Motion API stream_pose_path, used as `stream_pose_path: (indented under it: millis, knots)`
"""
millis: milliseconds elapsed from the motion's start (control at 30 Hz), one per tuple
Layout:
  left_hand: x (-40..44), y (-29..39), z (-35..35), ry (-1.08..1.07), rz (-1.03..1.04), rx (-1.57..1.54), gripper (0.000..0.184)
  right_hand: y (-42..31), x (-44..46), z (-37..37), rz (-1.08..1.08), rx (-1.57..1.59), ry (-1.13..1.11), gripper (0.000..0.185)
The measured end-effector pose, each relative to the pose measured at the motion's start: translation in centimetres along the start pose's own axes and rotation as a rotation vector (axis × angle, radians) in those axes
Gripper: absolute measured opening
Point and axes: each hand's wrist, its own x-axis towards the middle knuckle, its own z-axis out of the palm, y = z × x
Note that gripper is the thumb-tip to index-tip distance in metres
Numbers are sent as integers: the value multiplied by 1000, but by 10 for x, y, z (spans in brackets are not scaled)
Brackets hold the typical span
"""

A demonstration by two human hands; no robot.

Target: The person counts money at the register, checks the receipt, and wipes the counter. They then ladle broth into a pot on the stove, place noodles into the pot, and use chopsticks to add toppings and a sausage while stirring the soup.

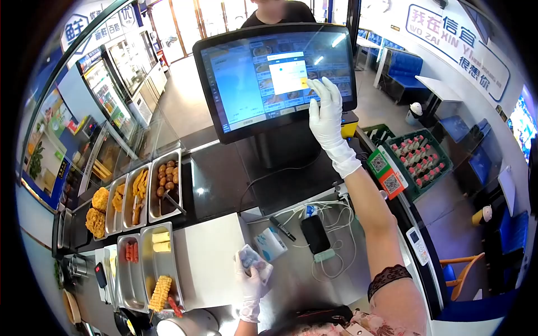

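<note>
My right hand (327, 115), in a white glove, is raised to the touchscreen monitor (235, 84). Its fingers are apart and slightly bent, with the fingertips at or just before a white pop-up box on the display; nothing is in them. Low over the counter, my gloved left hand (248, 285) is closed on a folded pale cloth (255, 262) with bluish patches. Just right of that cloth lies a small white-and-blue box (270, 244). To its left is a white board or box top (210, 260).
Metal trays at left hold brown eggs (168, 178), fried food (96, 215), sausages (131, 252) and skewers (161, 292). A black phone (315, 234), marker (283, 228) and cables lie right of centre. Beyond the monitor stands a person (279, 14). A green crate (420, 162) holds bottles.
</note>
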Motion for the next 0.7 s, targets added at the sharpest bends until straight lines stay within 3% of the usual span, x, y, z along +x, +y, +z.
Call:
stream_pose_path:
  millis: [100, 200, 333, 433, 500, 533, 567, 633, 700]
  knots:
    - [4, 6, 10, 14, -1, 2, 62, -1, 5, 1, 50, -83, -9, 47]
    - [0, 21, 3, 64, 176, 179, 58, -7, -1, -8, 56, -25, 25, 41]
    - [0, 54, 2, 10, 23, 5, 58, -25, -16, -30, 24, 19, 78, 41]
    - [2, 61, 0, -9, -41, -7, 59, -55, -49, -51, 151, 103, -18, 38]
    - [15, 59, -1, 34, -197, -520, 60, -95, -102, -63, 524, 534, -148, 32]
    - [24, 58, -3, 27, -63, -446, 61, -109, -126, -68, 684, 632, -285, 30]
    - [30, 63, -1, 29, -60, -450, 61, -121, -148, -71, 841, 725, -421, 29]
    - [38, 72, 0, 26, 40, -573, 62, -149, -188, -76, 879, 769, -613, 30]
    - [33, 78, 2, -69, -55, -540, 64, -164, -220, -78, 1224, 1168, -736, 34]
